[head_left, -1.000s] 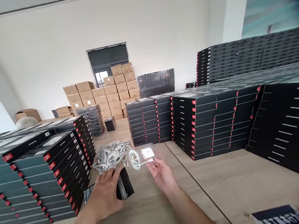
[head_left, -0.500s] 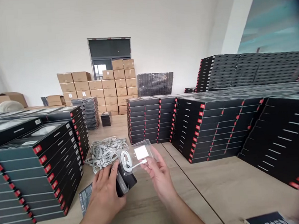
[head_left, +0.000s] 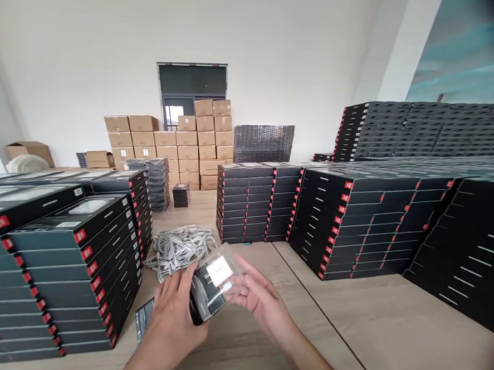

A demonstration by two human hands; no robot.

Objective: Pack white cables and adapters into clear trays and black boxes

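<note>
My left hand (head_left: 173,312) is closed around a small black box (head_left: 195,312), tilted above the table. Between the fingers of my right hand (head_left: 260,298) is a clear plastic tray (head_left: 231,257), which carries a white charger block (head_left: 219,271) and a coiled white cable, now mostly hard to make out. The tray overlaps the box; whether any of it sits inside cannot be told. Just beyond my left hand lies a heap of white cables (head_left: 181,245). A dark printed sheet or box (head_left: 144,318) is partly hidden under my left forearm.
Tall stacks of black boxes with red tabs stand at the left (head_left: 73,285) and right (head_left: 336,218) of the wooden table (head_left: 322,325). Farther back are a small black stack (head_left: 181,195), dark trays (head_left: 157,185) and brown cartons (head_left: 186,149) by the wall.
My right hand has brought the tray left and down over the black box, tilting it. The view has shifted slightly left. My left hand keeps its hold on the box.
</note>
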